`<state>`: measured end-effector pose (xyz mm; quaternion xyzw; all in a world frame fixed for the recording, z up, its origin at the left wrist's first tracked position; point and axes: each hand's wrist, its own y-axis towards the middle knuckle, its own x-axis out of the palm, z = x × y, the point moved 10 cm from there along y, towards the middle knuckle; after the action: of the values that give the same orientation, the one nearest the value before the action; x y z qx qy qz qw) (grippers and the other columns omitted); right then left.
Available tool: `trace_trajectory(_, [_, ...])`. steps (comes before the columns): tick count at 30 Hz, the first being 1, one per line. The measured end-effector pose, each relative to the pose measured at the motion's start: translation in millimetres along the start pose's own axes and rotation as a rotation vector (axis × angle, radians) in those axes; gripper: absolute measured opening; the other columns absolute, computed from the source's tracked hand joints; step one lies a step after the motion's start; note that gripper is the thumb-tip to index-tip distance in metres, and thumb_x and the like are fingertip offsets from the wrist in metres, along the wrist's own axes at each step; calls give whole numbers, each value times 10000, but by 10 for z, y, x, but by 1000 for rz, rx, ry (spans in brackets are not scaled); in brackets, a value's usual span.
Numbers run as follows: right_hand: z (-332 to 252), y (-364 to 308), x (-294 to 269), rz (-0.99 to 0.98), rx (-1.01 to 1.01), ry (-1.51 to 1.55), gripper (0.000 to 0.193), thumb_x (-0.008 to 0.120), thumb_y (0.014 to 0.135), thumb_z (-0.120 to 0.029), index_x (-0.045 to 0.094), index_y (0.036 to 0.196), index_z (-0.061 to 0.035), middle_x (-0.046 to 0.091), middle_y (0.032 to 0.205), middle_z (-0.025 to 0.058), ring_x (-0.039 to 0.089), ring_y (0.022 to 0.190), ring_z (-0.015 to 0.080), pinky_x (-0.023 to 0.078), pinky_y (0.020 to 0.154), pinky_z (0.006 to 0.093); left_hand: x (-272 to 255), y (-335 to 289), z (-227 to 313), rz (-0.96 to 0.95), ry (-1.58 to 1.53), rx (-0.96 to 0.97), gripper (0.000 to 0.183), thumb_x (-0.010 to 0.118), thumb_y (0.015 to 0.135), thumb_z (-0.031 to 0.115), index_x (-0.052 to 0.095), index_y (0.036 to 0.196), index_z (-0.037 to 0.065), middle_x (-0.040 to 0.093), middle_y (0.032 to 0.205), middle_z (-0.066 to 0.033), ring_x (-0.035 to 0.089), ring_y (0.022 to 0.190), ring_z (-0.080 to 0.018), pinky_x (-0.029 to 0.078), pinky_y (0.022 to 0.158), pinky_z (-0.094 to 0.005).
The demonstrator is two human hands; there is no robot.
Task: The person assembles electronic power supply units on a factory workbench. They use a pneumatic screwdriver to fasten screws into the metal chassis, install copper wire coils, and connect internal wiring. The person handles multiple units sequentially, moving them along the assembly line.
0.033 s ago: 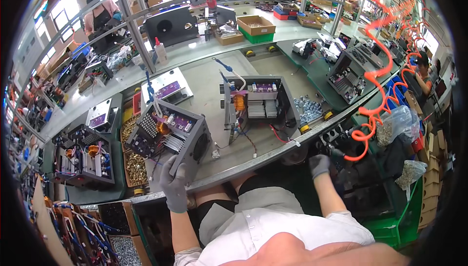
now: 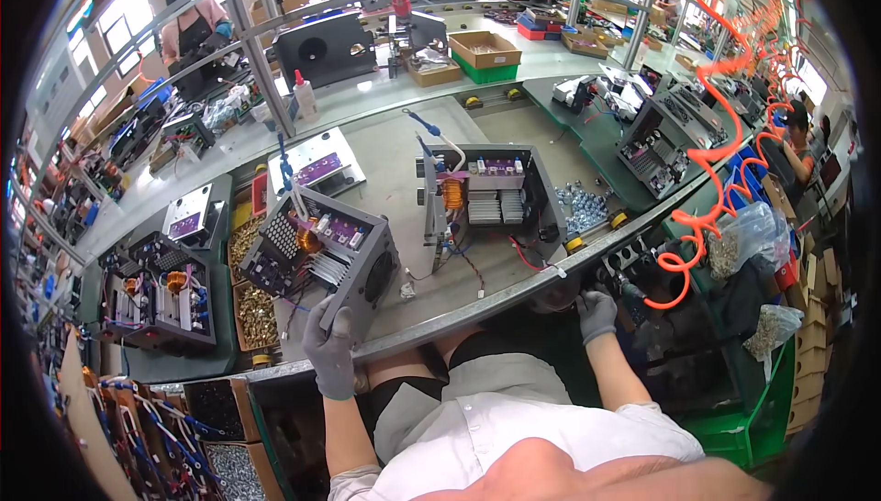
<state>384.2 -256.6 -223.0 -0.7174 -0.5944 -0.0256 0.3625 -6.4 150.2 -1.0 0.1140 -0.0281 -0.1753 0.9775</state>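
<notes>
My left hand, in a grey glove, grips the near lower corner of a dark metal housing standing tilted on the bench. Inside that housing are a copper coil, a purple circuit board and silver fins. To its right sits a second, similar open housing, untouched, with loose wires hanging from its front. My right hand, also gloved, is below the bench's front edge with its fingers apart, beside a dark rounded thing partly hidden under the edge. I see nothing in that hand.
A coiled orange air hose hangs at the right. Brass fittings fill a tray on the left; silver screws lie on the right. Another housing stands far left. A metal rail edges the bench. Other people work beyond it.
My right hand has moved slightly left, toward the dark rounded thing, and its fingers have spread. The left hand keeps its hold on the housing.
</notes>
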Motion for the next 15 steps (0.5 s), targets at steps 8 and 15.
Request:
trace_trajectory(8, [-1238, -1409, 2688, -902, -1151, -615, 203, 510, 898, -118, 664, 922, 12, 626, 1004, 94, 570, 1066, 200, 410, 977, 346, -792, 147, -243, 225, -178, 10, 240, 706, 894, 249, 660, 950, 19, 571, 829, 29, 483, 744, -61, 387, 672, -218])
trace_trajectory(15, [-777, -1306, 3516, -1162, -1005, -635, 509, 458, 934, -312, 482, 489, -68, 519, 534, 22, 516, 574, 163, 437, 703, 308, -1234, 309, 220, 224, -111, 41, 145, 697, 860, 149, 667, 869, 8, 570, 792, 42, 461, 709, -46, 362, 644, -214])
